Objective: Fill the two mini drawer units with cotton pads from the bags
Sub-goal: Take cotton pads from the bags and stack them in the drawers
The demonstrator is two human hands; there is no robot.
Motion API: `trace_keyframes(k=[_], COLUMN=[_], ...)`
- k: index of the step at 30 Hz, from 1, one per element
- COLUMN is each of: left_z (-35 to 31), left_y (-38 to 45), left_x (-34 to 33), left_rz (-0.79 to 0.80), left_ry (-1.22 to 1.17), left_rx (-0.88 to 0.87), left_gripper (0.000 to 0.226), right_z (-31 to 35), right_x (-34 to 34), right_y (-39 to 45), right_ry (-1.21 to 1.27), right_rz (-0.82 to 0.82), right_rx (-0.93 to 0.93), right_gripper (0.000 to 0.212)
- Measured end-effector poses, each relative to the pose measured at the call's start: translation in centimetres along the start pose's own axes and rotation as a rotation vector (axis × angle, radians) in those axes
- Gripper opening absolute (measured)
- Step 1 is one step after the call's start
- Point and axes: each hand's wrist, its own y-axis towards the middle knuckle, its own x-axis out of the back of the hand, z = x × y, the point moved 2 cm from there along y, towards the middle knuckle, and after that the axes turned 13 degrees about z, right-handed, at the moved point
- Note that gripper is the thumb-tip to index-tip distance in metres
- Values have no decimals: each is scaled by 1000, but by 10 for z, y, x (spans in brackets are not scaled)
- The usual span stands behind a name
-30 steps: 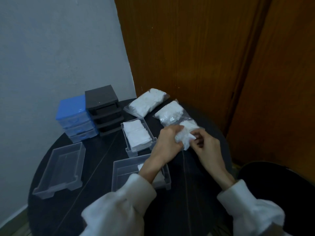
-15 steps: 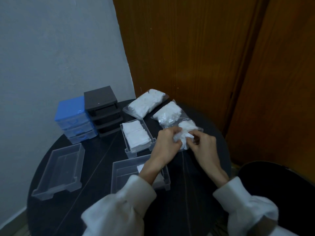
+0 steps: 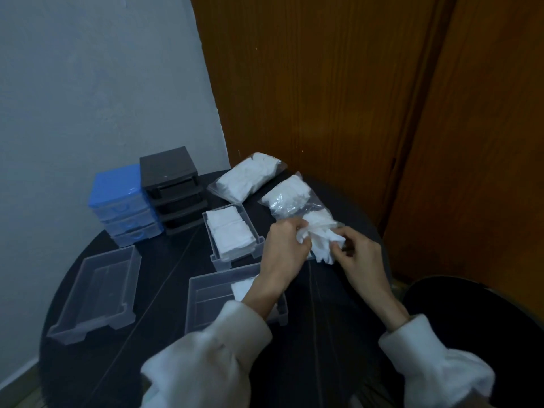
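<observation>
Left hand: fingers curled, gripping a bunch of cotton pads at the mouth of the open bag, over the right half of the tabletop.
Right hand: thumb and fingertips pinching the same bunch of cotton pads from the right side, opposite the left hand.
Open bag: clear plastic, lying near the far right edge of the tabletop, part full of white pads, its mouth toward the hands.
Second bag: clear plastic, full of white pads, lying just left of the open bag at the far edge of the tabletop.
Filled drawer: clear tray packed with flat stacks of pads, at mid-tabletop, just left of the left hand.
Near drawer: clear tray nearer the front edge, a few pads in its right end, partly hidden under the left forearm.
Empty drawer: clear tray toward the left edge of the tabletop, well apart from the hands.
Blue drawer unit: at the far left edge, against the wall, three clear drawers in place.
Black drawer unit: touching the right side of the blue drawer unit, its slots dark and open; whether any drawer sits inside I cannot tell.
Sleeves: white, cuffed at both wrists.
Backdrop: pale wall at left, brown wooden door behind the far right edge.
</observation>
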Motion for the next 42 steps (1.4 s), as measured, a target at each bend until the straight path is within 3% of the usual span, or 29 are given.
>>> trace_keyframes(k=[11, 21, 26, 33, 38, 42], left_z=[-3, -10, -9, -1, 4, 10], left_y=[-1, -15, -23, -25, -26, -26], left_x=[1, 16, 24, 31, 38, 42], left_rz=[46, 157, 170, 129, 164, 142], left_ry=[-4, -152, -289, -391, -518, -590], left_rx=[-40, -108, -152, -137, -134, -97], left_gripper=[39, 50, 43, 6, 5, 5], right_z=[-1, 13, 21, 29, 31, 29], right_x=[18, 43, 37, 27, 26, 23], right_y=[-6, -13, -10, -10, -8, -7], right_ry=[79, 220, 325, 513, 461, 566], right_rz=[-1, 34, 91, 123, 168, 156], right_rx=[18, 75, 88, 106, 138, 58], right_gripper=[13, 23, 19, 24, 11, 12])
